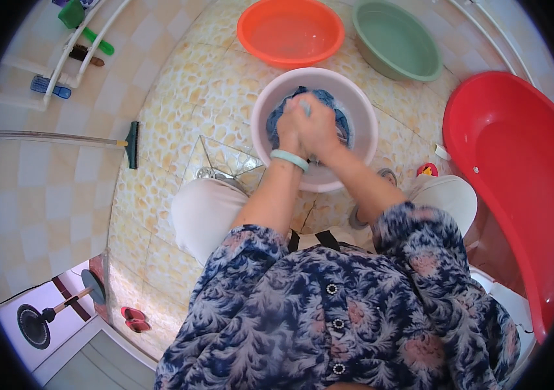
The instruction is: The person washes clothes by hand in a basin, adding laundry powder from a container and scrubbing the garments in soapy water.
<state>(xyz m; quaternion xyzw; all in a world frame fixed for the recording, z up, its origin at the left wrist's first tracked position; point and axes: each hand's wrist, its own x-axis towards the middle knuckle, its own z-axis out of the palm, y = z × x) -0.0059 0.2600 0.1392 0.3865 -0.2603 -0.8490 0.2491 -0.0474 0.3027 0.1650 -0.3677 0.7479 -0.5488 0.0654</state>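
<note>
A pale pink basin [264, 156] stands on the floor in front of me, with wet blue clothing [339, 110] lying in it. Over the basin, my left hand [288, 129] and my right hand [319, 123] are pressed together with fingers closed. A small pale bit shows between them; its kind is hidden by the fingers and slight blur. A light green bangle [290, 158] circles my left wrist.
Beyond the basin are an orange basin [290, 32] and a green basin [397, 42]. A red plastic tub [504, 143] fills the right side. On the left, a squeegee [133, 144] leans out near the tiled wall, brushes [51, 87] hang on a rack, and red slippers [135, 318] lie lower down.
</note>
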